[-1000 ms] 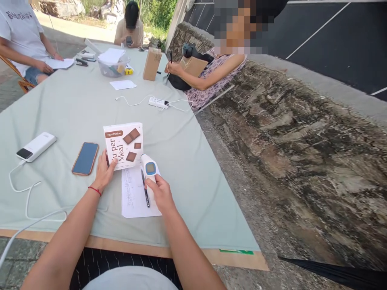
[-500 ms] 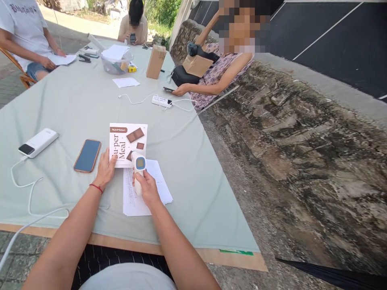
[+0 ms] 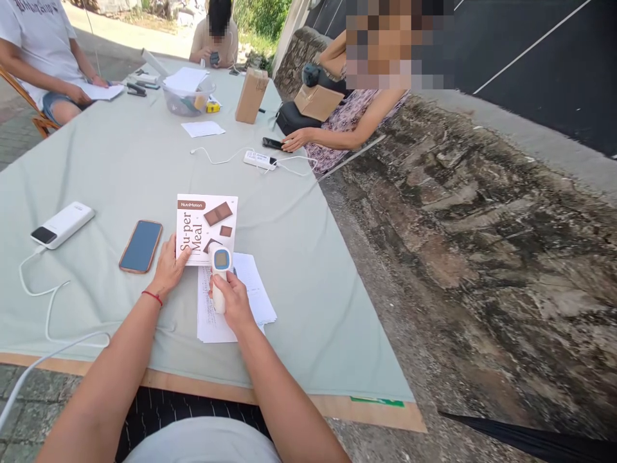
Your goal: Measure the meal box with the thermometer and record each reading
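Observation:
My left hand (image 3: 169, 265) is closed on the lower left edge of a white box (image 3: 193, 222) printed "Su-per Meal" with brown chocolate pieces. In my right hand (image 3: 234, 297) is a white infrared thermometer (image 3: 219, 297) with a small blue-rimmed screen; its head overlaps the box's lower right corner from my view. Whether the two touch I cannot tell. Under the thermometer lies a stack of written paper sheets (image 3: 258, 299). A phone (image 3: 141, 246) in an orange-brown case rests left of my left hand, screen up.
On the cloth-covered table (image 3: 308, 321) a white power bank (image 3: 63, 225) with a cable lies left. Farther off are another power bank (image 3: 259, 160), a plastic basket (image 3: 186, 103) of papers and a cardboard box (image 3: 251, 96). Three people sit around; one person's hand (image 3: 297, 139) touches a dark phone (image 3: 272, 143).
The seated person at right has lowered the dark phone onto the table. My thermometer has shifted slightly left against the box, whose printed "Su-per" shows more fully beside my left thumb.

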Tool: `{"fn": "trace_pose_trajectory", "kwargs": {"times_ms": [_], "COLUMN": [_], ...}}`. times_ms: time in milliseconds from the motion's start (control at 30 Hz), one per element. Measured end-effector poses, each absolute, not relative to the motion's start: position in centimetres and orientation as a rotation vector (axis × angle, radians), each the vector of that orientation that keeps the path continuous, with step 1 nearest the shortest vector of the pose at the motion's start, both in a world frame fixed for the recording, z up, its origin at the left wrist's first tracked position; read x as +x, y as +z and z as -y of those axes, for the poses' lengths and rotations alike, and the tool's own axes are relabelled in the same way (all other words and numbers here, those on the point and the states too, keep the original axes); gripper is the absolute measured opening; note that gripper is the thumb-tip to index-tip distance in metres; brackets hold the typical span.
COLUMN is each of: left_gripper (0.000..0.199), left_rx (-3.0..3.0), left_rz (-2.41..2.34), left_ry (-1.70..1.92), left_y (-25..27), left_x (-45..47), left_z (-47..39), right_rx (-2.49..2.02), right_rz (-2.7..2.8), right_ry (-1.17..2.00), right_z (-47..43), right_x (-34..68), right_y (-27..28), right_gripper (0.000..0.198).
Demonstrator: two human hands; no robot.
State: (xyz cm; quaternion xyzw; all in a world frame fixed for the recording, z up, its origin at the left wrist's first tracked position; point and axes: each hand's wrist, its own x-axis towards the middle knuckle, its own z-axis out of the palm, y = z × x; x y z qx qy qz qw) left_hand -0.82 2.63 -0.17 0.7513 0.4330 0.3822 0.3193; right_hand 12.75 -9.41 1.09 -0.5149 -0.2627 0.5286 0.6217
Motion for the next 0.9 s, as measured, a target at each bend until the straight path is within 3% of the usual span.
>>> {"fn": "trace_pose_trajectory", "kwargs": {"times_ms": [233,633,767,900], "left_gripper": [0.058,0.058,0.067,0.072], "left_rx": [1.95,1.885,1.773,1.757], "left_rz": [-1.057,-0.922,-0.877,-0.936], "left_ry": [0.989,1.034,1.084,1.241], "left_y": [0.7,0.8,0.7,0.4], "left_x": [-1.0,-1.3,-1.2,-1.1], "left_z": [-2.2,-2.7,-2.5,-2.4], "right_rx": [-1.158,-1.342,-1.409,-1.771], "right_rz": [0.62,0.774,0.8,0.866], "right_ry": [1.209,0.761,0.653,0.393], "right_z": [9.6,14.9,15.2,14.5], "right_x": [12.6,15.6,17.4,21.3], "right_y": [2.7,6.5,5.2,1.5], "right_gripper": [0.036,0.037,0.046,0.06]}}
